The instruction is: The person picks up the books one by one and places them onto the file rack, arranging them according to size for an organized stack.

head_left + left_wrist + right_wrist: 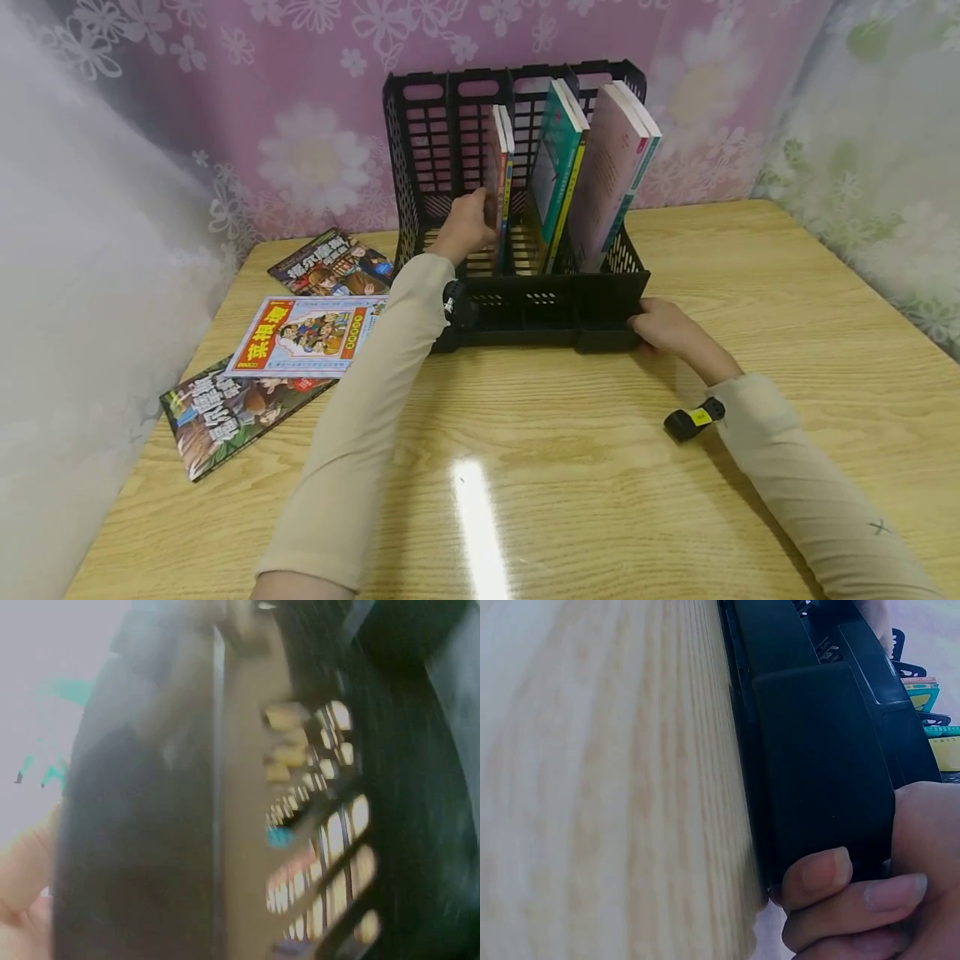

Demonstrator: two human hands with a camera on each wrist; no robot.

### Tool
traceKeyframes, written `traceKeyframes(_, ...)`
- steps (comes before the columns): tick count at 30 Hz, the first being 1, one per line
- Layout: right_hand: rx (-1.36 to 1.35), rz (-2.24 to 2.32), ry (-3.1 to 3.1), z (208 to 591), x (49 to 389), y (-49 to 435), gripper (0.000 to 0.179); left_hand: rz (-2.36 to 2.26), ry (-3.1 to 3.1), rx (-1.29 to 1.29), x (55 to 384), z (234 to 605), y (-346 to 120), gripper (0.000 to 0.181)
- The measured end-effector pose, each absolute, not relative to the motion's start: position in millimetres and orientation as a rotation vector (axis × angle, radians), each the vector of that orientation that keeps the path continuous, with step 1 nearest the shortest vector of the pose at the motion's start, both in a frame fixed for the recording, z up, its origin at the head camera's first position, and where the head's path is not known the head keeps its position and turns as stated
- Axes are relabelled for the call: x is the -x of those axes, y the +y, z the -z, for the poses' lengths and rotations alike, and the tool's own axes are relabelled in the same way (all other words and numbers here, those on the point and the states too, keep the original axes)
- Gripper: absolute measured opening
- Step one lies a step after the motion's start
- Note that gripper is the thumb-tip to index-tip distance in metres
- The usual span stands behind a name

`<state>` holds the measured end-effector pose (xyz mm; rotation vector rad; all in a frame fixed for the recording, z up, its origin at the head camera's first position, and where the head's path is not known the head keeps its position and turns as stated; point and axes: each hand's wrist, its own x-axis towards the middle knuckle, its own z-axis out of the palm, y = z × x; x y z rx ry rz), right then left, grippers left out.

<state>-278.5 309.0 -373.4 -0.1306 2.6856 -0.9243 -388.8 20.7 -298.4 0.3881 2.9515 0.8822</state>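
Three flat books (300, 337) lie on the tabletop (570, 467) at eight o'clock from the black rack (517, 312); the left hand (468, 223) grips thin books (504, 167) upright inside; other books (611, 167) stand toward three o'clock; the right hand (662, 325) grips the rack's corner at four o'clock.

Wooden table (585, 467), black rack (551, 310), three books (315, 335) (overlapping) beside it

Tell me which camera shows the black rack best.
The head view: it shows the black rack sharp and nearly whole. The left wrist view gives only a blurred part; the right wrist view, mostly its front, close up.
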Motion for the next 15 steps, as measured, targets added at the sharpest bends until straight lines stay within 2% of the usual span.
traceKeyframes(15,0.140,0.899,2.714,373,277,308,0.025,-1.176,2.955,-0.357,366,302,7,0.047)
